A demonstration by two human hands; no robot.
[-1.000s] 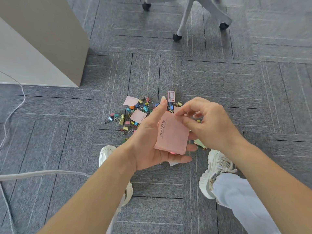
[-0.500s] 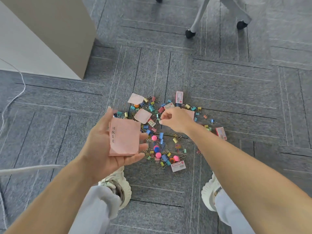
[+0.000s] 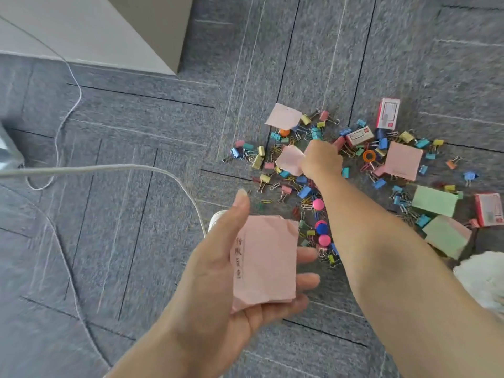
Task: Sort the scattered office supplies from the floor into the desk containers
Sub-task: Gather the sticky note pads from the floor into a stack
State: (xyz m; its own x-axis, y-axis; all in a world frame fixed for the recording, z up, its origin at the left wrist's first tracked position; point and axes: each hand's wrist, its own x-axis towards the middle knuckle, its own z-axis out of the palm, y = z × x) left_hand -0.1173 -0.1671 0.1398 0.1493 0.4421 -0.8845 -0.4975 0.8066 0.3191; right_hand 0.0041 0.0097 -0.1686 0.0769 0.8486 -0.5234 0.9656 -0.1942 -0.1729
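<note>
Holding a pink stack (image 3: 268,268) of notes on your left hand (image 3: 218,290), you are cradling it with your thumb standing along its left edge and your fingers curling under its right edge. Its long axis is pointing away from you, with a handwritten line running down its left side. Your right hand (image 3: 323,160), out ahead among scattered binder clips (image 3: 304,192), is pinching the right edge of a single pink note (image 3: 289,159) lying on the grey carpet (image 3: 136,241). A white cable (image 3: 109,167) is lying across the tiles at left, below a pale cabinet (image 3: 122,28).
</note>
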